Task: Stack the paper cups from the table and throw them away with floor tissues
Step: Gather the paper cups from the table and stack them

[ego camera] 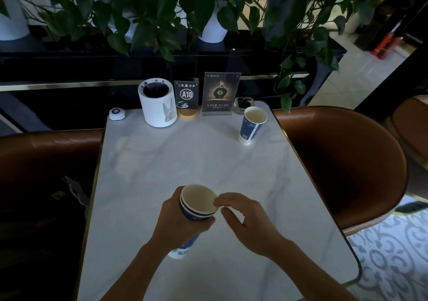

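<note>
Left hand (178, 219) wraps two nested cups (196, 205), right hand (247, 219) pinching their rim at three o'clock; one lone cup (251, 126) stands at one o'clock.

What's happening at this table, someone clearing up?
Yes. A person is gathering used paper cups. The left hand grips a nested stack of cups above the near end of the white table, with at least two rims showing. The right hand has its fingertips at the stack's rim. One more blue and white cup stands alone, upright, near the far right corner, not yet collected. No floor tissues are visible from here.
</note>
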{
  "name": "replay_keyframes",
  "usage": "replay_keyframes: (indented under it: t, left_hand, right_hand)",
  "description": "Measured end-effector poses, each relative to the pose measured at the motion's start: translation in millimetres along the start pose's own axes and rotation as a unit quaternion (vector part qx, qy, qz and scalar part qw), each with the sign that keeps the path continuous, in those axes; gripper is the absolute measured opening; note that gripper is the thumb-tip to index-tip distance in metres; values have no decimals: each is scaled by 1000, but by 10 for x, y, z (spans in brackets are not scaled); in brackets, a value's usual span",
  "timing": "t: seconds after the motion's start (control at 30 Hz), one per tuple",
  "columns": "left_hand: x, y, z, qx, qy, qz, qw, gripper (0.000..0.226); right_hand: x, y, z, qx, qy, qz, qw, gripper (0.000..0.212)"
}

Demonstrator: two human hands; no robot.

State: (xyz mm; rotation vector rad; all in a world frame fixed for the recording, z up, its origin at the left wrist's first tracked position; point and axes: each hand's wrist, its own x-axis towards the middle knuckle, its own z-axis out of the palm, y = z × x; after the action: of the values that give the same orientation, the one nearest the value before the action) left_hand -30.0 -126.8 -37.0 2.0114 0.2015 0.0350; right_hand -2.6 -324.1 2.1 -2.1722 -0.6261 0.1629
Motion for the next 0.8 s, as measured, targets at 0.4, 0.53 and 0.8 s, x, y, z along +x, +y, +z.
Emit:
replay_keyframes:
  t: [0.4, 0.53, 0.8]
  left_hand:
    - [300, -148, 54, -16, 29, -63, 997, 70]
    - [342, -159, 41, -25, 47, -82, 995, 70]
    - [315, -223, 3, -32, 78, -111, 990, 70]
  right_hand:
    - [986, 842, -496, -93, 87, 84, 988, 17]
    - [1440, 1130, -686, -147, 98, 107, 978, 22]
    - [2163, 1433, -879, -285, 42, 108, 952, 43]
